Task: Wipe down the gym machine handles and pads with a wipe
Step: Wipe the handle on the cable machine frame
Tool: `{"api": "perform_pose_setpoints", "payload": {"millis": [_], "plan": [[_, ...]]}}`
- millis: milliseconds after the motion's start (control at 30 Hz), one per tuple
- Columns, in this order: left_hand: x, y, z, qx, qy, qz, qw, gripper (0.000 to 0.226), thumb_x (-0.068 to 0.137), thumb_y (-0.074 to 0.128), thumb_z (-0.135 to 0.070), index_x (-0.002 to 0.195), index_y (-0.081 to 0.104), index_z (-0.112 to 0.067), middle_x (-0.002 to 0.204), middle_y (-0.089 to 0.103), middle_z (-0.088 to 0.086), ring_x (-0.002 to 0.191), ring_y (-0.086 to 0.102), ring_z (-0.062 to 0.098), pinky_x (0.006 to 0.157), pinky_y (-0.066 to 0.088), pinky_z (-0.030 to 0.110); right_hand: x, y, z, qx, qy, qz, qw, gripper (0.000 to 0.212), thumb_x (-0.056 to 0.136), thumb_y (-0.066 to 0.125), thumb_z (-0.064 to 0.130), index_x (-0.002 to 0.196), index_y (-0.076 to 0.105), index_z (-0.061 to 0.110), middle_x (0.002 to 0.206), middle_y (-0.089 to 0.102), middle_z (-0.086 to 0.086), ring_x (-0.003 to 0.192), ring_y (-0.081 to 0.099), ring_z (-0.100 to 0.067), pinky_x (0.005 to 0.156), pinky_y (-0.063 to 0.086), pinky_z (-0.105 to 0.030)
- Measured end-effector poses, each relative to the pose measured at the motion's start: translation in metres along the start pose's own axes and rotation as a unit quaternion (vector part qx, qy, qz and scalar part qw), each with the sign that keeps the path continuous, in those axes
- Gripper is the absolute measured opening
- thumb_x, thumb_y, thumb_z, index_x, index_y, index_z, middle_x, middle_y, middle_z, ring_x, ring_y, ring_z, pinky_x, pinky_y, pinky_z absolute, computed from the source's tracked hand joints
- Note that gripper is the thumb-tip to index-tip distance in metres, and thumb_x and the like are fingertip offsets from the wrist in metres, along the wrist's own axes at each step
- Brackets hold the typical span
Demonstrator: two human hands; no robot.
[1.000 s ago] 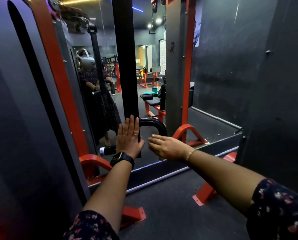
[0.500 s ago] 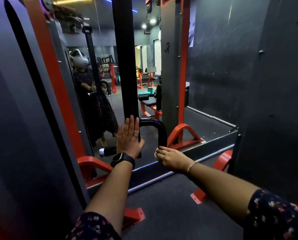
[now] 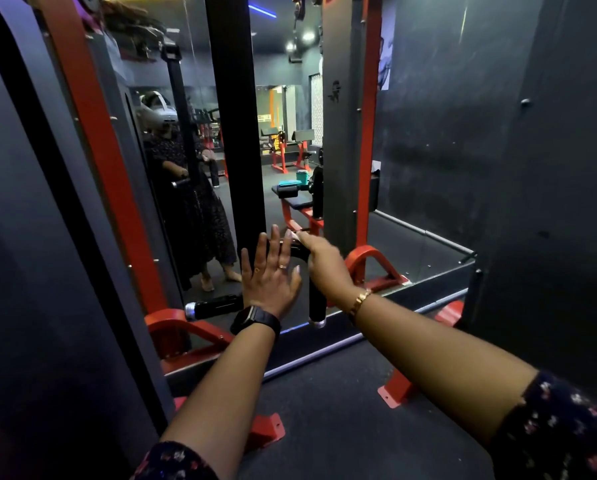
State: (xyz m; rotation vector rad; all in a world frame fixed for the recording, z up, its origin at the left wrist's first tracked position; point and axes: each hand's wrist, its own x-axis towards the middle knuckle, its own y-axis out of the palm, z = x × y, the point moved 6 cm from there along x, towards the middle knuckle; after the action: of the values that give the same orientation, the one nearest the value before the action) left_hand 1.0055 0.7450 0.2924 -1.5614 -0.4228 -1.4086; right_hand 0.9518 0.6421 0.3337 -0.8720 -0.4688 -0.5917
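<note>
Left hand (image 3: 267, 278): fingers straight and spread, flat against the black upright post (image 3: 234, 133). Right hand (image 3: 324, 261): has risen from the lower shaft of the curved black handle (image 3: 317, 299) to its upper bend, fingers curled over it. The pale edge at its fingertips is possibly the wipe (image 3: 296, 234). The shaft is probably already wiped.

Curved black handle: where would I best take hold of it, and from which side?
Grip the curved black handle on its straight lower stretch, coming from the right: it hangs upright and bare there, while the right hand covers the bend.
</note>
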Motion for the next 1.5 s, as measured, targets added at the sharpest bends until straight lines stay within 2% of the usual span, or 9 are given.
{"api": "perform_pose_setpoints", "payload": {"millis": [100, 233, 433, 633, 767, 1000, 1133, 1300, 1500], "plan": [[0.005, -0.006, -0.002, -0.019, -0.002, -0.003, 1.0, 0.066, 0.098, 0.015, -0.051, 0.155, -0.005, -0.025, 0.161, -0.018, -0.001, 0.148, -0.016, 0.017, 0.118, -0.015, 0.044, -0.025, 0.011, -0.027, 0.001, -0.006, -0.018, 1.0, 0.069, 0.085, 0.043, -0.013, 0.146, 0.038, 0.019, 0.144, 0.047, -0.007, 0.132, 0.043, -0.018, 0.11, 0.029, -0.021], [0.025, -0.014, -0.016, -0.001, 0.027, 0.014, 1.0, 0.062, 0.1, 0.005, -0.048, 0.156, -0.001, -0.021, 0.163, -0.009, 0.003, 0.149, -0.013, 0.018, 0.118, -0.015, 0.043, -0.032, 0.009, -0.059, 0.045, 0.13, -0.087, 0.987, 0.051, 0.09, 0.045, -0.003, 0.133, 0.056, 0.021, 0.124, 0.063, -0.01, 0.113, 0.058, -0.028, 0.095, 0.041, -0.029], [0.031, -0.01, -0.015, -0.031, -0.035, 0.076, 0.996, 0.053, 0.1, 0.019, -0.035, 0.147, 0.034, -0.016, 0.148, 0.046, 0.006, 0.139, 0.032, 0.018, 0.119, -0.013, 0.036, 0.006, -0.004, 0.005, 0.094, -0.008, -0.058, 0.994, 0.043, 0.082, 0.048, 0.0, 0.12, 0.067, 0.01, 0.117, 0.068, -0.008, 0.109, 0.061, -0.02, 0.094, 0.043, -0.023], [0.025, -0.011, -0.017, 0.037, -0.015, 0.049, 0.998, 0.056, 0.092, 0.034, -0.033, 0.145, 0.044, -0.02, 0.152, 0.041, 0.003, 0.142, 0.028, 0.019, 0.118, -0.003, 0.043, -0.037, 0.005, -0.058, 0.11, 0.001, -0.052, 0.993, 0.058, 0.081, 0.05, -0.012, 0.133, 0.055, 0.013, 0.131, 0.059, -0.006, 0.122, 0.056, -0.02, 0.103, 0.032, -0.012], [0.029, -0.01, -0.021, 0.063, -0.052, 0.075, 0.994, 0.058, 0.09, 0.034, -0.032, 0.145, 0.044, -0.018, 0.152, 0.04, 0.005, 0.143, 0.026, 0.022, 0.117, -0.003, 0.043, -0.03, 0.001, -0.064, 0.133, 0.027, 0.022, 0.99, 0.055, 0.087, 0.047, -0.009, 0.136, 0.053, 0.016, 0.128, 0.062, -0.009, 0.117, 0.058, -0.024, 0.091, 0.035, -0.012], [0.04, -0.015, -0.033, 0.116, -0.102, 0.13, 0.979, 0.054, 0.09, 0.035, -0.033, 0.137, 0.055, -0.015, 0.146, 0.048, 0.008, 0.136, 0.043, 0.026, 0.117, 0.0, 0.04, -0.009, -0.009, -0.048, 0.209, -0.04, 0.127, 0.969, 0.063, 0.083, 0.043, -0.01, 0.14, 0.048, 0.016, 0.144, 0.047, -0.005, 0.134, 0.043, -0.018, 0.108, 0.026, -0.015], [0.036, -0.017, -0.042, 0.118, -0.118, 0.149, 0.975, 0.055, 0.091, 0.034, -0.031, 0.14, 0.05, -0.013, 0.148, 0.045, 0.01, 0.138, 0.041, 0.027, 0.117, 0.003, 0.037, -0.053, 0.004, -0.087, 0.223, 0.027, 0.185, 0.957, 0.07, 0.082, 0.04, -0.013, 0.147, 0.034, 0.012, 0.15, 0.038, -0.009, 0.133, 0.043, -0.025, 0.105, 0.028, -0.019], [0.035, -0.019, -0.051, 0.111, -0.143, 0.19, 0.965, 0.057, 0.091, 0.03, -0.029, 0.143, 0.046, -0.012, 0.151, 0.04, 0.011, 0.142, 0.034, 0.029, 0.117, 0.014, 0.043, -0.031, -0.01, -0.071, 0.278, 0.009, 0.165, 0.946, 0.064, 0.085, 0.041, -0.012, 0.143, 0.042, 0.014, 0.146, 0.044, -0.004, 0.134, 0.042, -0.019, 0.102, 0.026, -0.01], [0.044, -0.021, -0.042, 0.179, -0.014, 0.228, 0.957, 0.054, 0.094, 0.033, -0.032, 0.143, 0.047, -0.012, 0.152, 0.04, 0.01, 0.143, 0.027, 0.023, 0.117, 0.011, 0.04, -0.005, -0.01, -0.052, 0.303, -0.104, 0.175, 0.931, 0.06, 0.086, 0.047, -0.01, 0.142, 0.044, 0.013, 0.147, 0.042, -0.007, 0.137, 0.037, -0.015, 0.106, 0.016, -0.003]]}}
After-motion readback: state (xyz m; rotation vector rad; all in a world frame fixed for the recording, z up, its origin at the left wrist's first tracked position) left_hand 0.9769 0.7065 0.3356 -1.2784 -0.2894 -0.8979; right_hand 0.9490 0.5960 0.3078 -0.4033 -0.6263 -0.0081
